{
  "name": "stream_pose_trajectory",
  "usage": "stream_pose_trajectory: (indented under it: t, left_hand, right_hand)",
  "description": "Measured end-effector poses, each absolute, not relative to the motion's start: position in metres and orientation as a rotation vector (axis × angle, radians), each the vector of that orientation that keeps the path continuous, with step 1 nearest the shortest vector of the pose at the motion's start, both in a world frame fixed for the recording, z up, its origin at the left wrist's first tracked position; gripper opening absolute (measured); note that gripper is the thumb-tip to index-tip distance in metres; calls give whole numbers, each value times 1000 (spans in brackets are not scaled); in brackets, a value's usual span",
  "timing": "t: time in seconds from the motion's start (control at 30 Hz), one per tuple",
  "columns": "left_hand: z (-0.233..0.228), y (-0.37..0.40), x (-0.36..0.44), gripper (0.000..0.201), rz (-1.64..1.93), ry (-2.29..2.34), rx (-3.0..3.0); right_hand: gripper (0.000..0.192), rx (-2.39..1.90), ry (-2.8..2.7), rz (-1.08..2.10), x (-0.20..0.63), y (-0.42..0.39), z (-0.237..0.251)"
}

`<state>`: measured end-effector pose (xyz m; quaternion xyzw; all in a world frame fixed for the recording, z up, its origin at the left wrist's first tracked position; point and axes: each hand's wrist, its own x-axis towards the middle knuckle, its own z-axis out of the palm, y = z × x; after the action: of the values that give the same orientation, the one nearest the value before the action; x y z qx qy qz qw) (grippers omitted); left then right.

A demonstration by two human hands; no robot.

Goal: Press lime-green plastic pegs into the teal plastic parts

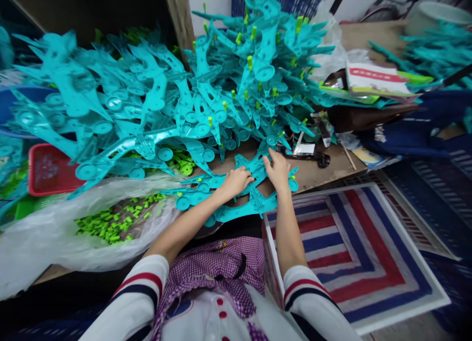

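Note:
My left hand [236, 182] is closed, its fingers pressed onto a teal plastic part [258, 173] at the table's front edge. On the same part, from the right, my right hand [277, 170] has its thumb and fingers closed around the upper end; the exact grip is partly hidden. Another long teal piece [239, 212] with round discs lies just below my hands, along the edge. To the left, small bright green pegs [106, 224] are heaped in a clear plastic bag [55, 245].
A tall pile of teal parts [263, 46], some with green pegs stuck in them, rises behind my hands. A red tray [51, 169] is at left. Black packaging [308, 156] lies at right. Below it stands a white-rimmed crate [416, 262] with striped lining.

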<state>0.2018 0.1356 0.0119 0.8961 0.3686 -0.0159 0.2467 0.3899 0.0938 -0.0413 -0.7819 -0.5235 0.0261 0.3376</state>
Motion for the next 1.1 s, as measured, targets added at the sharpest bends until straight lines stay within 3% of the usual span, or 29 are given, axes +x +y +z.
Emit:
stream_pose_trajectory:
  t: [0.23, 0.37, 0.57, 1.1]
  left_hand:
    - [18, 141, 203, 38, 244, 1096, 2296]
    - [24, 143, 206, 43, 398, 966, 1691]
    - [33, 141, 211, 66, 471, 883, 894]
    - [26, 138, 220, 53, 404, 896, 508]
  right_hand:
    - [55, -2034, -1218, -35, 386, 92, -35]
    - [48, -1831, -1166, -94, 370, 79, -8]
    - [32, -1551, -1453, 343, 322, 63, 22]
    - [24, -1597, -1583, 627, 321, 65, 24]
